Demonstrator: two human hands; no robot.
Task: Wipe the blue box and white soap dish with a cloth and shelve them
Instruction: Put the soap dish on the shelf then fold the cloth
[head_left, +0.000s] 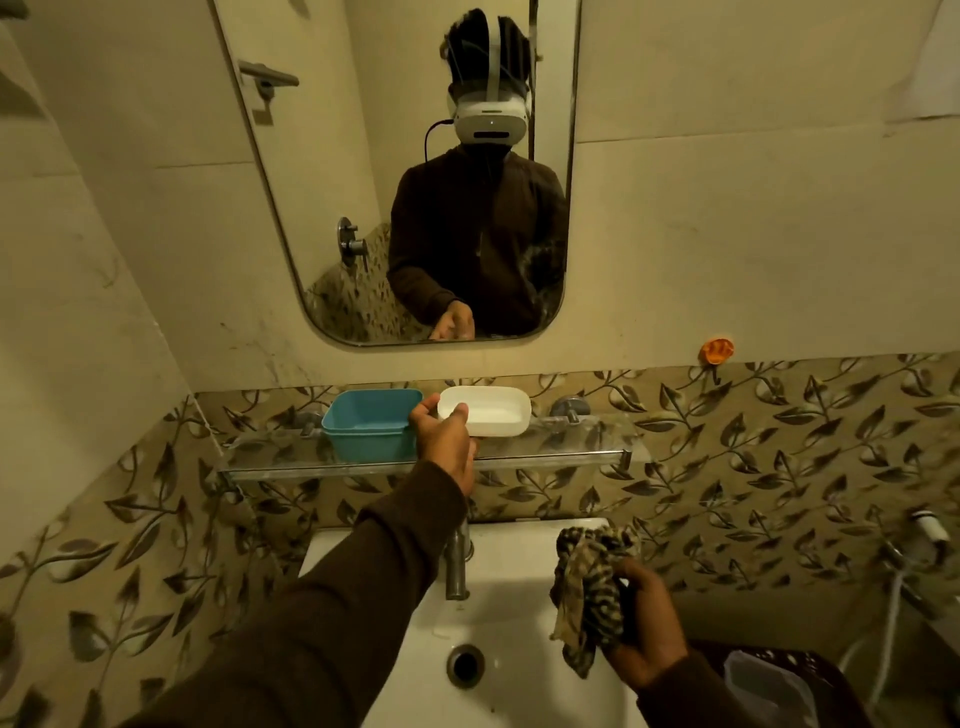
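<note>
smooth matt plastic on blue box (370, 423) and white soap dish (491, 410), upon clear glass shelf (571, 452); below shelf, dull metal tap (457, 566), glossy basin (514, 649), patterned cloth (589, 587).

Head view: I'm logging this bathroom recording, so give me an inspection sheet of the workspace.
Surface: glass shelf over a white sink.
Job's things: blue box on the shelf; white soap dish beside it, at shelf level; patterned cloth.
Clutter: nothing seen on the shelf.
Grippers: left hand grips the dish's left end; right hand holds the cloth above the sink.
Cables: a thin white hose at right.
Surroundings: mirror, tap, orange wall hook, leaf-pattern tiles.
</note>
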